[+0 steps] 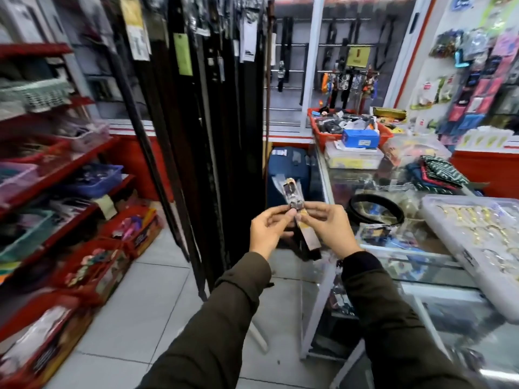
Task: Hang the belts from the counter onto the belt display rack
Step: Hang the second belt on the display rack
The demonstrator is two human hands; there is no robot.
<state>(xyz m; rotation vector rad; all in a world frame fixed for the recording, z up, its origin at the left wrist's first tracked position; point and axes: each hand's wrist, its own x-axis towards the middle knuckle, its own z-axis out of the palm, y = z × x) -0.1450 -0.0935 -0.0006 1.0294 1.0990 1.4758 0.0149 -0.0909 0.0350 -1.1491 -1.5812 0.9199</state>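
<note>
I hold one belt in front of me with both hands. Its buckle end, wrapped in clear plastic, points up, and the dark strap hangs down below my fingers. My left hand pinches the buckle from the left and my right hand pinches it from the right. A coiled black belt lies on the glass counter to the right. The belt display rack, full of long dark hanging belts with tags, stands straight ahead on the left.
Red shelves with baskets of small goods line the left side. A blue suitcase stands behind the rack. On the counter are a clear tray of rings, folded cloths and a red bin.
</note>
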